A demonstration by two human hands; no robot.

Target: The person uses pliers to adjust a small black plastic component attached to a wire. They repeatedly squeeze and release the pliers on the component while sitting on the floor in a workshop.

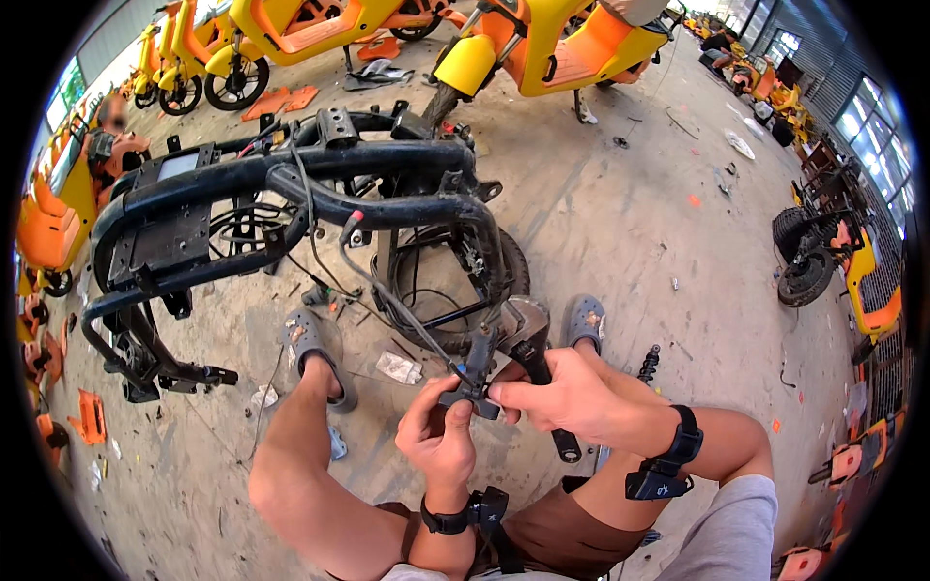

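Observation:
My left hand (438,436) is closed on a small black part (469,399) at the end of a dark cable, thumb on its near side. From the right, my right hand (581,395) has its thumb and fingertips pinched at the same part; its other fingers are curled. A thick black bar (564,443) with a hole at its lower end runs behind the right hand; whether the hand touches it, I cannot tell. The cable (387,283) leads up to a black tubular scooter frame (276,174) lying ahead. A wheel (513,261) shows beside the frame.
My grey clogs (315,344) stand on the concrete floor. A black coil shock absorber (649,364) lies right of my hands. Yellow-orange scooters (542,48) line the back. A partly stripped scooter (819,261) is at the right. Orange panels (89,416) and scraps litter the floor. Other people sit farther off.

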